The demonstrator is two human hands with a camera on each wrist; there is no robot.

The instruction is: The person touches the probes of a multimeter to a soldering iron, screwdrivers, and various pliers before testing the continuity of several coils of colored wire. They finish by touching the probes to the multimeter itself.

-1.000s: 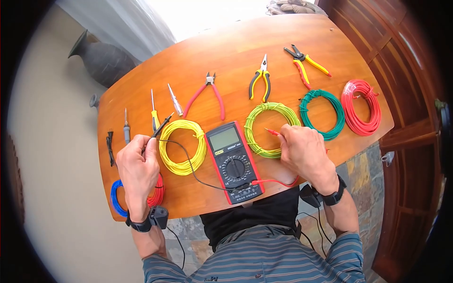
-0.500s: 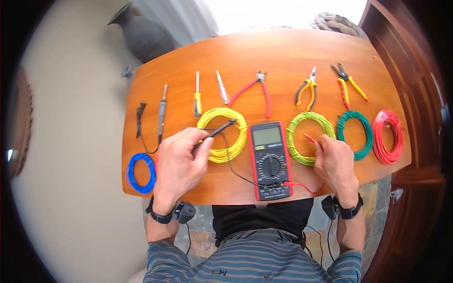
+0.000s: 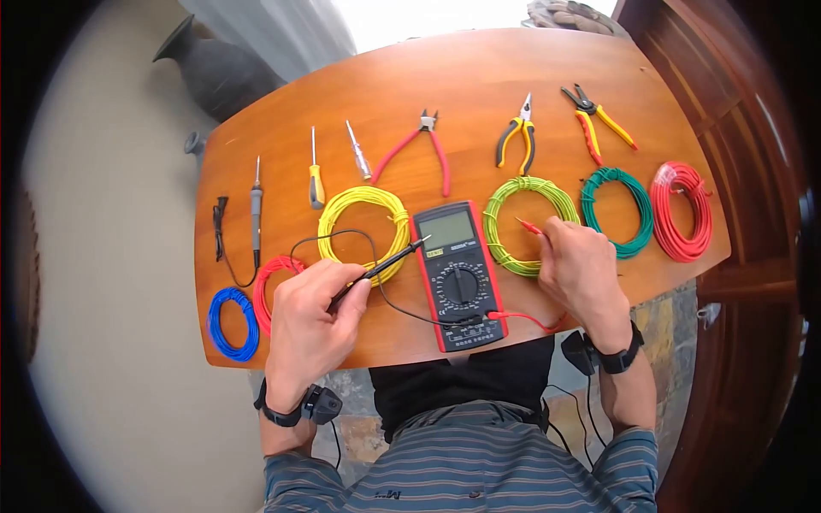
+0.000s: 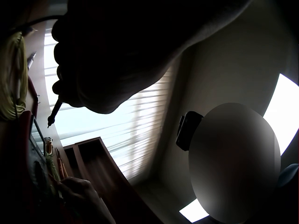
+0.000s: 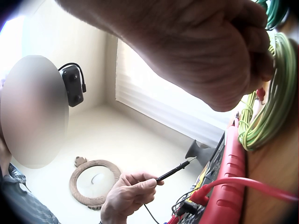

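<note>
My left hand (image 3: 313, 315) grips a black test probe (image 3: 376, 272) between thumb and fingers. The probe slants up to the right, its metal tip overlapping the display of the multimeter (image 3: 462, 286) in the head view. In the right wrist view the black probe (image 5: 172, 172) stands out from the fingers with its tip bare. My right hand (image 3: 583, 272) pinches a red test probe (image 3: 530, 227), whose tip points up-left over the green-yellow wire coil (image 3: 494, 248). Black and red leads run from the probes to sockets at the meter's lower end. The meter lies face up.
Left of the meter are yellow (image 3: 333, 201), red (image 3: 267, 286) and blue (image 3: 233, 325) wire coils. A soldering iron (image 3: 256, 209), screwdrivers, red-handled cutters (image 3: 395, 158), pliers (image 3: 527, 137) and wire strippers (image 3: 590, 120) lie behind. Green (image 3: 637, 205) and red coils sit at right.
The left hand has swung the black probe rightward, from beside the yellow coil to over the meter's display. The right hand keeps the red probe over the green-yellow coil. The head view has shifted.
</note>
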